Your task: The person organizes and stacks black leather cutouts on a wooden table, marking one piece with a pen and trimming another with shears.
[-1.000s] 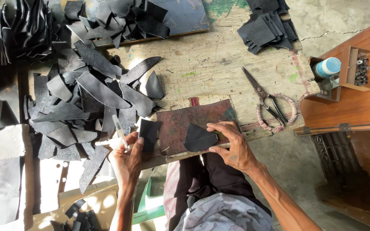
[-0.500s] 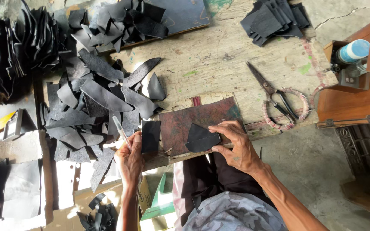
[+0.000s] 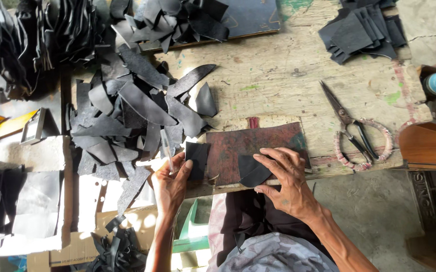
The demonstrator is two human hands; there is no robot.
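Right hand (image 3: 286, 179) flat, fingers spread, pinning black leather piece (image 3: 252, 170) at cutting board (image 3: 258, 143) near edge. Left hand (image 3: 171, 181) pinching thin tool (image 3: 166, 150) and second dark piece (image 3: 196, 158) just left of board. Best kept pressed firmly, without slipping.

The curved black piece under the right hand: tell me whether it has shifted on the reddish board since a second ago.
No. The curved black piece lies at the reddish board's near edge as before, under the right hand.

Black leather piece (image 3: 252, 170); reddish-brown board (image 3: 258, 141)
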